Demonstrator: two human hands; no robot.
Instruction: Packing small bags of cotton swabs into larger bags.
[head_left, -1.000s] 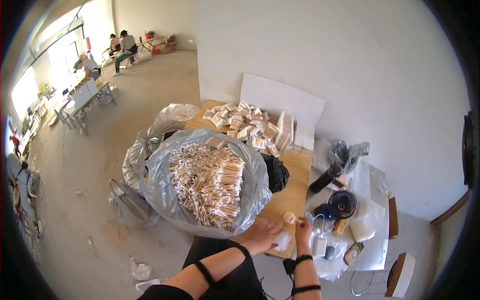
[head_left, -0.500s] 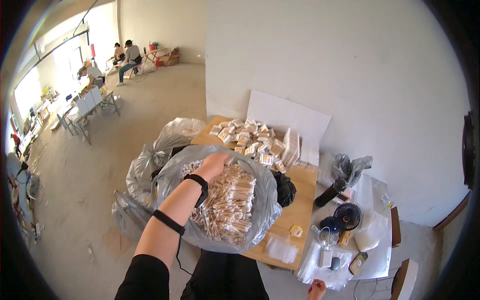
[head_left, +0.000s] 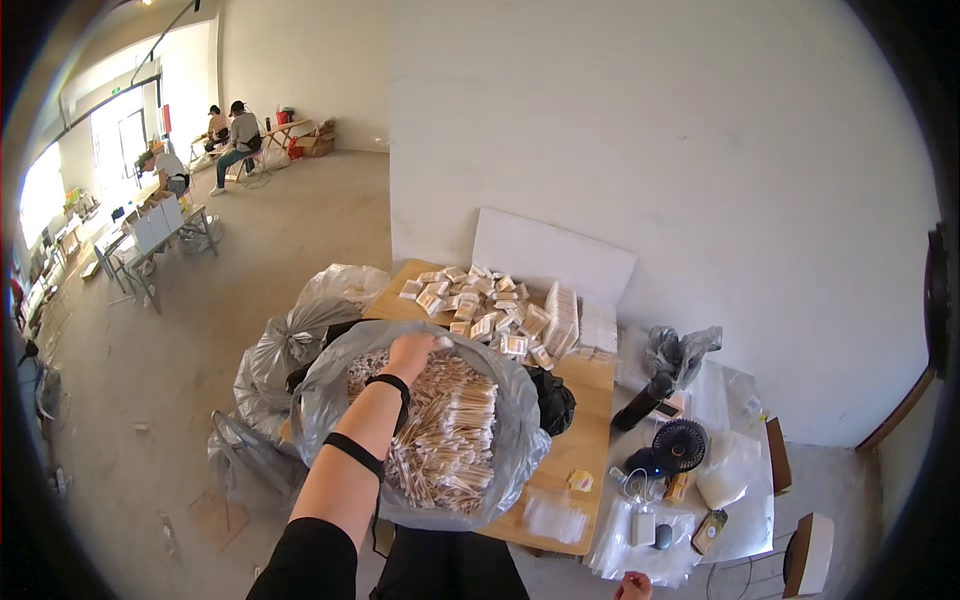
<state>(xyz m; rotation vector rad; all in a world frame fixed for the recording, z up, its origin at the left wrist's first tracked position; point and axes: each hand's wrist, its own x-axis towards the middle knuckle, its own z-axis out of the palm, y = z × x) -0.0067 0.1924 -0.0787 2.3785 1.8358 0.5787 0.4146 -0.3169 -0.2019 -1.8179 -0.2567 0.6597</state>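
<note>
- Already, filled packets (head_left: 470,303) lay heaped on the table (head_left: 588,405).
- Loose cotton swabs (head_left: 450,440) filled the grey bag (head_left: 524,410), left hand (head_left: 410,358) over them, its grip unclear.
- Right hand (head_left: 632,588): mostly cropped, grip indiscernible.

Slender white-tipped wooden swabs (head_left: 455,430) lie in a round grey plastic bag (head_left: 520,425). Behind it, small rectangular white packets (head_left: 488,303) sit on a brown wooden table (head_left: 585,420); right of that stands a round black fan (head_left: 679,446).
</note>
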